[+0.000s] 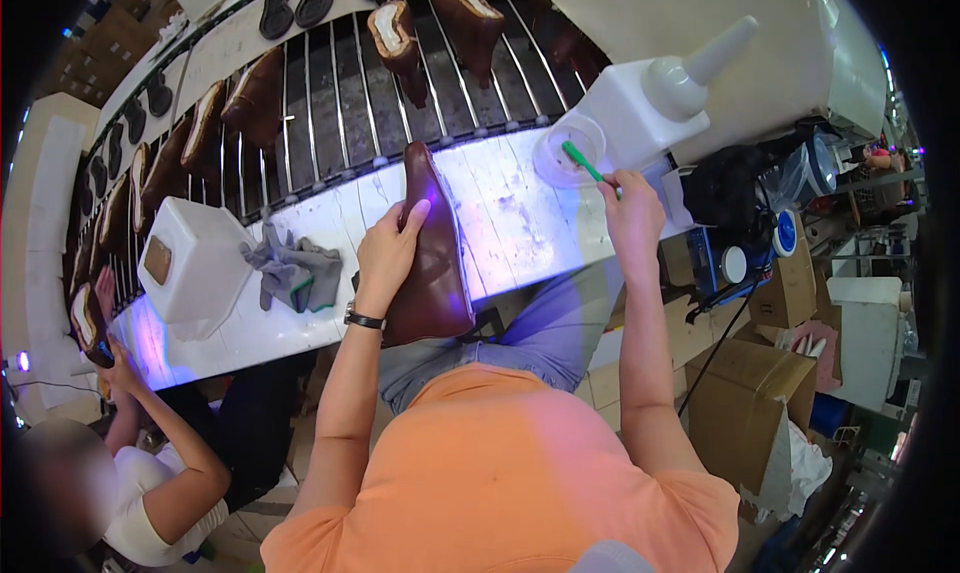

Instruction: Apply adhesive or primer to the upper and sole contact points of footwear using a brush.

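Wearing an orange shirt, nearest the camera. Far to the left of the left hand, can see a co-worker in white, holding a dark boot. Closer in, just left of the same hand, have a white jug and then grey gloves, both on the white tabletop. Grasping a brown boot with the left hand, thumb laid over its upper, toe pointing away, across the tabletop's near edge. Beyond that hand, can see a rack of metal bars bearing more boots. Just left of the right hand, have a clear tub. Pinching a green stick in the fingers of the right hand, far end at the tub's mouth; cannot tell whether touching anything inside. Just beyond the right hand, have a white bottle with a long nozzle. To the right of that hand and nearer the body, can see a cardboard box.
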Demonstrator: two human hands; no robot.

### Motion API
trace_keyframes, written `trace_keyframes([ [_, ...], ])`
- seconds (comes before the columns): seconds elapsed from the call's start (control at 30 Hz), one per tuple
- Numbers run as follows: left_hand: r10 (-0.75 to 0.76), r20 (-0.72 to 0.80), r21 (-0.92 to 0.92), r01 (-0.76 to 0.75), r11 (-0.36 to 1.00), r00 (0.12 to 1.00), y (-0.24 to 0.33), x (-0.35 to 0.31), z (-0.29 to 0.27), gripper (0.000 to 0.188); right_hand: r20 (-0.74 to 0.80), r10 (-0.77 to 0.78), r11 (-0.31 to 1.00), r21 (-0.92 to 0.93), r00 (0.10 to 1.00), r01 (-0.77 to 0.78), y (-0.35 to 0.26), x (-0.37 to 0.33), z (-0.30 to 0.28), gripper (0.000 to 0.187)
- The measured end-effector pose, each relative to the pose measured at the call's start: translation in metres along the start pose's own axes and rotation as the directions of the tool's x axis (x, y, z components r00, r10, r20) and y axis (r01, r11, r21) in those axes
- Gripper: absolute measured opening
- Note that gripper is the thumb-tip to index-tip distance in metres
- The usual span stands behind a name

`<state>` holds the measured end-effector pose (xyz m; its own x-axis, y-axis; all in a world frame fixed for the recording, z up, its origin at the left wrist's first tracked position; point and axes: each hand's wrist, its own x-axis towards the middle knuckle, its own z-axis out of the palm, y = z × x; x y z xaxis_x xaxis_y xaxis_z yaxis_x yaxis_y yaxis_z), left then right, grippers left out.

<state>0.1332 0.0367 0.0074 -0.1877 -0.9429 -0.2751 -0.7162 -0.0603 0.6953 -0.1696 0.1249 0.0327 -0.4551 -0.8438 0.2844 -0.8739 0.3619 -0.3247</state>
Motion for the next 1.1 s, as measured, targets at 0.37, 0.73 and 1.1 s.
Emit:
trace_keyframes([
  [0.37,0.385,0.207,0.515,-0.435,0.739,0.899,-0.034,-0.103,0.012,0.122,0.167,0.027,0.999,0.028,0.986,-0.032,0.019,0.016,0.016,0.018],
  [0.73,0.312,0.017,-0.168,-0.305,0.937,0.95,-0.014,-0.115,0.007,0.114,0.415,-0.126,0.378,0.86,0.901,-0.343,-0.015,0.011,0.022,0.015],
  [1.1,0.223,0.063,-0.367,-0.185,0.912,0.973,-0.026,-0.138,0.027,0.13,0.572,-0.491,0.604,0.767,0.657,-0.216,-0.065,-0.026,0.032,0.015],
])
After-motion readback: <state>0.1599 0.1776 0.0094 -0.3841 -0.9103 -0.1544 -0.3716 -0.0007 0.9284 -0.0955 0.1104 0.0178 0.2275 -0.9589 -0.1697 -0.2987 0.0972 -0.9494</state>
